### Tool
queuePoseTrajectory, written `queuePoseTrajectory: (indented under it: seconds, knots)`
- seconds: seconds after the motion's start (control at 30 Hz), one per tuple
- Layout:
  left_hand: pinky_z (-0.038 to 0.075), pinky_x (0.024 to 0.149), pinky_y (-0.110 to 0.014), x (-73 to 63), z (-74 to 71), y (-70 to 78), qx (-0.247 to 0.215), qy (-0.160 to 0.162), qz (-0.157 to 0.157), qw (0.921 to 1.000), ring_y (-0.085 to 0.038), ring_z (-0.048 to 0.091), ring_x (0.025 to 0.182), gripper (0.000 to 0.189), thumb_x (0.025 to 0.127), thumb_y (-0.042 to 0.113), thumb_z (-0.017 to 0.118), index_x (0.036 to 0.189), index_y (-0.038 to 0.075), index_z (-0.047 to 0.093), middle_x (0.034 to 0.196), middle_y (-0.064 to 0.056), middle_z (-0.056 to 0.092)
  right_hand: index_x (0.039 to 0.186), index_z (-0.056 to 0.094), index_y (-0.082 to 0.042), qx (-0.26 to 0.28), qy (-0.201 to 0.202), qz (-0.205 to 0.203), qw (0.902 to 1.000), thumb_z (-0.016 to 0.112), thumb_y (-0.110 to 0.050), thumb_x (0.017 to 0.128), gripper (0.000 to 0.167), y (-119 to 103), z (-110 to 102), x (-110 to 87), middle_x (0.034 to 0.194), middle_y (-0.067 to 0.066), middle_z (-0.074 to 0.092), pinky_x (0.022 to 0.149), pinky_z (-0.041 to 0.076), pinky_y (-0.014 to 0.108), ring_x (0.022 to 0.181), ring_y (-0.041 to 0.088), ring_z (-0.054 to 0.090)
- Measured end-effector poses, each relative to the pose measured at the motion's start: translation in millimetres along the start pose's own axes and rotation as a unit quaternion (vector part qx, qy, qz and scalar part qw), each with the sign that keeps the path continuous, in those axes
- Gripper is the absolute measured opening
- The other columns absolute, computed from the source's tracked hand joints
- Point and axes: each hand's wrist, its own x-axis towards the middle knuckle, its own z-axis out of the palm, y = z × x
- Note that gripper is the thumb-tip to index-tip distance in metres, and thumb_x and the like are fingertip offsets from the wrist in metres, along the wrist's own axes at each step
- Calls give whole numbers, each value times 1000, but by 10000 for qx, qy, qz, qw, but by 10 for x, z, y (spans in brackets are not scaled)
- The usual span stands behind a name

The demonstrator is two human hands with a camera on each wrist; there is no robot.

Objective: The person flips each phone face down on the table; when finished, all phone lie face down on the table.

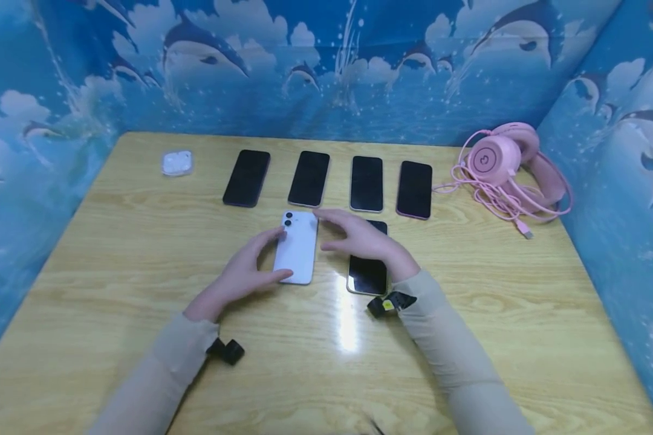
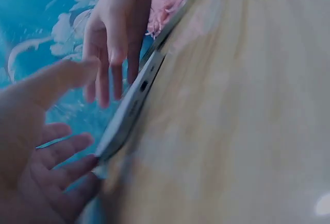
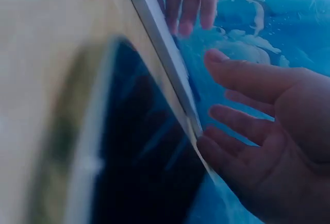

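A white smartphone [image 1: 298, 251] lies back up on the table, its two camera lenses at the far left corner. My left hand [image 1: 248, 266] is at its left side, thumb over the near part and fingers by the upper left edge. In the left wrist view, a fingertip of that hand seems to meet the phone's edge [image 2: 131, 105]. My right hand [image 1: 359, 235] reaches in at the upper right corner with fingers loosely bent and nothing in its grasp. Beneath the right hand and wrist lies a black-screened smartphone [image 1: 367, 275], partly hidden.
Several dark phones stand in a row behind: one [image 1: 246, 178] at left, others [image 1: 309, 179], [image 1: 366, 183] toward the middle, and a last phone [image 1: 414, 189] at right. A small clear case [image 1: 177, 162] sits far left. Pink headphones [image 1: 517, 163] with a coiled cable lie far right.
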Motion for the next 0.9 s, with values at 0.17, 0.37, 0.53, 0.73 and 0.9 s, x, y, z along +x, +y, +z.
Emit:
queuePoseTrajectory:
  seconds: [0.17, 0.37, 0.53, 0.73, 0.9]
  knots:
    - [28, 111, -47, 158, -45, 227, 161, -197, 310, 9992, -24, 36, 134, 71, 81, 32, 77, 141, 12, 44, 144, -5, 43, 142, 45, -10, 230, 180, 128, 9995, 66, -20, 91, 56, 142, -368, -265, 139, 8, 50, 103, 41, 41, 124, 24, 49]
    - [31, 109, -42, 464, 132, 548, -17, -639, 928, 9936, -20, 37, 133, 64, 85, 28, 73, 141, 12, 45, 143, -3, 44, 132, 55, -1, 259, 620, 540, 9963, 68, -8, 88, 46, 375, -661, -478, 127, 14, 59, 94, 47, 45, 111, 29, 57]
    - [33, 109, -41, 632, 379, 676, -276, -1073, 1177, 9869, -16, 36, 133, 66, 85, 27, 74, 142, 13, 44, 145, -1, 42, 132, 53, 1, 211, 135, 874, 9959, 69, -5, 87, 48, 469, -671, -496, 128, 17, 57, 97, 45, 45, 114, 31, 55]
    - [26, 112, -41, 707, 607, 684, -129, -1657, 1109, 9798, -16, 29, 137, 76, 82, 35, 76, 146, 16, 39, 150, -1, 35, 132, 53, 0, 144, -49, 1042, 9944, 71, 1, 82, 53, 535, -636, -519, 123, 17, 59, 90, 48, 44, 106, 30, 55]
    - [22, 114, -39, 754, 688, 672, 436, -1813, 1172, 9754, -21, 21, 141, 86, 78, 39, 78, 148, 12, 35, 155, -7, 24, 132, 56, -6, -79, 36, 1141, 9934, 76, -1, 79, 57, 582, -650, -539, 111, 11, 58, 76, 47, 37, 88, 25, 51]
